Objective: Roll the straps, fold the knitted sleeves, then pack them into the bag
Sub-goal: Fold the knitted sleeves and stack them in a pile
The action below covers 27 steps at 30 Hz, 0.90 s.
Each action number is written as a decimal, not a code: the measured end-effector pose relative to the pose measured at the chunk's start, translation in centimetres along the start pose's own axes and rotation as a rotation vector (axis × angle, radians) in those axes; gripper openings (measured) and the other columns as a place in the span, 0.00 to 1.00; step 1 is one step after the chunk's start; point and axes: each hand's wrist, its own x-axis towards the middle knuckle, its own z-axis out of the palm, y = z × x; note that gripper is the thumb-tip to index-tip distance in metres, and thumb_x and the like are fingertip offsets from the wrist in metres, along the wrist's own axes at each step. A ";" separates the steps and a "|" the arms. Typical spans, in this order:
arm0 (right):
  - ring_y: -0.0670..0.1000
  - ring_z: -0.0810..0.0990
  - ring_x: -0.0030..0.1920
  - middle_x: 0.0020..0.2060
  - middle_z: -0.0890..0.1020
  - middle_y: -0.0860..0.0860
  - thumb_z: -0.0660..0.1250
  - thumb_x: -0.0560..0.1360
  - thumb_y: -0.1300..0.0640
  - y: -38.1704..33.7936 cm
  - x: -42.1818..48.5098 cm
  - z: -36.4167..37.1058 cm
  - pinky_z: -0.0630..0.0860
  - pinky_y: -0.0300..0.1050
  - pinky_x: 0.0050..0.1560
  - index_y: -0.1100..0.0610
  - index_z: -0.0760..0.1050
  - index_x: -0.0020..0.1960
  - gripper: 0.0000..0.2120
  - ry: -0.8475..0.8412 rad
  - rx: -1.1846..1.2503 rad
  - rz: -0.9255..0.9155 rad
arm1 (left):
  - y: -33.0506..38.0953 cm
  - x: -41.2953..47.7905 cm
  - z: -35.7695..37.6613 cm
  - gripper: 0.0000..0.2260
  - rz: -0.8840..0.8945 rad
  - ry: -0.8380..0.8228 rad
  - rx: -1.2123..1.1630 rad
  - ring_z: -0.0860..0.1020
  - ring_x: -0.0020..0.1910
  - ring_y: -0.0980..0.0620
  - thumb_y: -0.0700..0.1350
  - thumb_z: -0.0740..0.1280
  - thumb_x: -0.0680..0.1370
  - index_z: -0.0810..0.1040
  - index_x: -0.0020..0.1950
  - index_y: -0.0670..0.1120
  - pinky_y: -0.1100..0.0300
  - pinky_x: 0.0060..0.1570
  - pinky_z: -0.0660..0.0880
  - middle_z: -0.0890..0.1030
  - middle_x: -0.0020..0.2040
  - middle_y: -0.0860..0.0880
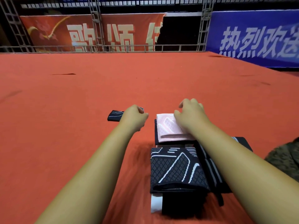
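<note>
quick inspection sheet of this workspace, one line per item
surface: red cloth surface, a few creases
job's things: folded pink knitted sleeve lying on a black piece; folded black knitted sleeve with white lines atop a nearer stack; small black white-lined strap; no bag seen
clutter: camouflage fabric at the right edge
grippers: left hand curled on the strap's end; right hand rests on the pink sleeve, grip unclear
cables: nothing seen
surroundings: red banner, blue banner, metal truss
</note>
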 end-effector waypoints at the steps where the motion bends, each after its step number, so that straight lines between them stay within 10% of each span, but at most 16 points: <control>1: 0.66 0.72 0.68 0.65 0.75 0.59 0.64 0.82 0.49 -0.7 0.3 -0.1 0.71 0.56 0.71 0.56 0.78 0.67 0.17 -0.004 0.016 -0.017 | -0.5 0.3 0.0 0.10 -0.002 -0.019 0.031 0.82 0.33 0.43 0.46 0.67 0.80 0.84 0.48 0.41 0.48 0.39 0.84 0.84 0.34 0.43; 7: 0.64 0.79 0.63 0.60 0.80 0.60 0.60 0.82 0.58 -4.8 1.8 0.6 0.75 0.53 0.65 0.55 0.83 0.58 0.13 -0.100 0.099 -0.172 | -4.1 2.2 1.5 0.15 0.015 -0.032 0.114 0.81 0.60 0.43 0.37 0.65 0.80 0.85 0.63 0.47 0.57 0.48 0.69 0.86 0.60 0.45; 19: 0.62 0.82 0.59 0.55 0.86 0.57 0.59 0.79 0.62 -6.3 5.4 3.5 0.80 0.53 0.61 0.58 0.85 0.54 0.15 -0.227 0.038 -0.224 | -8.0 10.8 7.5 0.25 -0.035 -0.019 -0.009 0.78 0.56 0.42 0.46 0.65 0.83 0.71 0.81 0.57 0.56 0.57 0.72 0.77 0.67 0.37; 23: 0.57 0.82 0.58 0.56 0.87 0.53 0.60 0.81 0.61 -6.0 6.3 4.2 0.78 0.47 0.57 0.54 0.85 0.56 0.15 -0.232 0.103 -0.200 | -8.5 12.0 8.9 0.20 -0.061 -0.083 0.163 0.78 0.64 0.38 0.61 0.63 0.85 0.83 0.67 0.50 0.50 0.69 0.73 0.72 0.68 0.39; 27: 0.56 0.82 0.58 0.56 0.87 0.53 0.59 0.81 0.61 -5.6 6.7 4.5 0.78 0.46 0.57 0.54 0.85 0.56 0.16 -0.208 0.150 -0.181 | -8.5 11.7 9.0 0.19 -0.031 0.104 0.014 0.82 0.47 0.37 0.53 0.69 0.84 0.80 0.37 0.44 0.52 0.42 0.71 0.79 0.40 0.42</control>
